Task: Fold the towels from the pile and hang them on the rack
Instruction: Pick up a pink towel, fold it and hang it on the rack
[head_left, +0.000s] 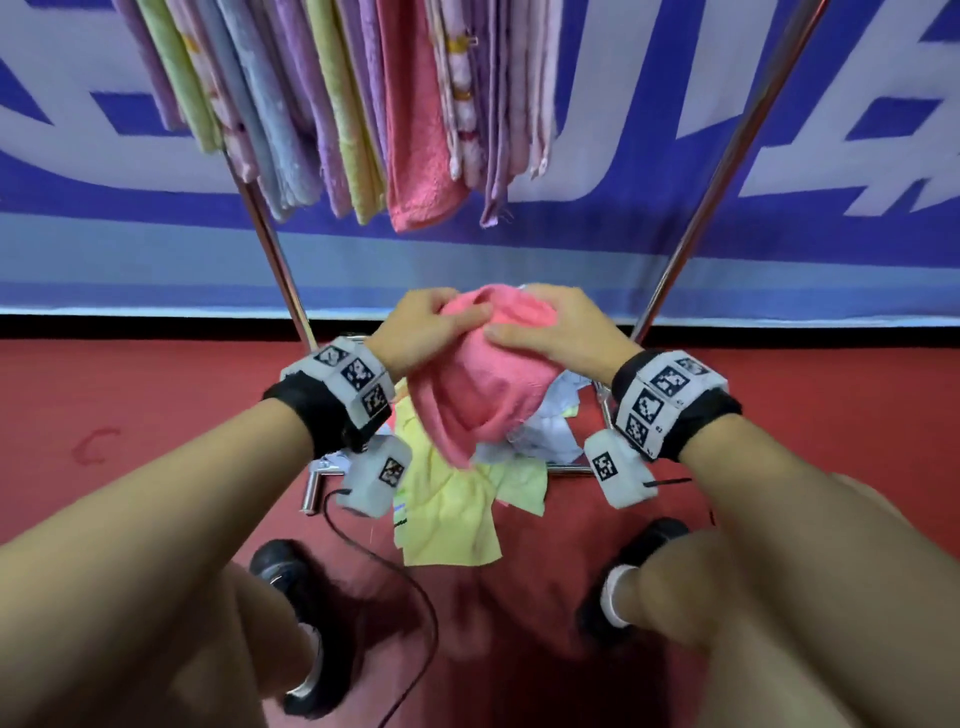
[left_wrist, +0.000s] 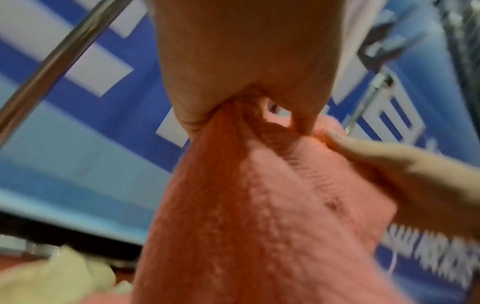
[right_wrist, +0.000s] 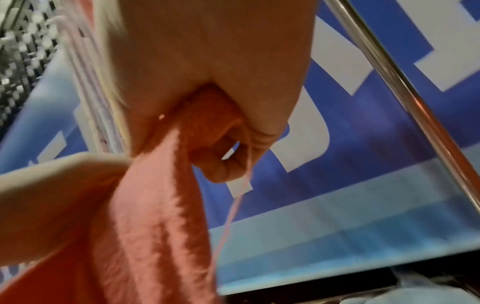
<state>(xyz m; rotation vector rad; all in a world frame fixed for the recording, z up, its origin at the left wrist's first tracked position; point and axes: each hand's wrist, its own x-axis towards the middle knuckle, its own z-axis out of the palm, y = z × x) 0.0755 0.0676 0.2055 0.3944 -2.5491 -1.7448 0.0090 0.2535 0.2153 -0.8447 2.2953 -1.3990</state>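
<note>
- The left hand (head_left: 423, 325) has its fingers curled round the upper left part of a pink towel (head_left: 480, 395), the cloth bunched in its grip; the left wrist view shows the fabric gathered tight between thumb and fingers.
- The right hand (head_left: 550, 325) grips the same towel at the upper right, thumb pressed flat across the front and fingers wrapped behind; in the right wrist view the cloth is squeezed into its palm and a loose pink thread (right_wrist: 233, 207) trails down from it.
- The two hands sit close together, thumbs nearly meeting, and the towel hangs from them in a crumpled drop, held above the floor (head_left: 130, 415) and over the pile.
- The pile (head_left: 452, 509) lies on the red floor right below the hands, inside the foot of the rack: a pale yellow towel spread out toward the person, a light blue one (head_left: 550, 431) crumpled behind it toward the right.
- The rack (head_left: 270, 244) is of shiny metal tubes; two slanted legs run down on either side of the hands to the floor.
- Many folded towels (head_left: 337, 114) hang side by side along the top of the rack: lilac, green, yellow, light blue, patterned pink and one coral pink (head_left: 421, 140).
- A blue and white banner (head_left: 779, 208) stands behind the rack.
- Both wrists wear grey bands with black-and-white markers (head_left: 358, 374), and a black cable (head_left: 395, 566) loops down to the floor from the left one.
- The person's dark shoes (head_left: 291, 577) stand on the floor either side of the pile.
</note>
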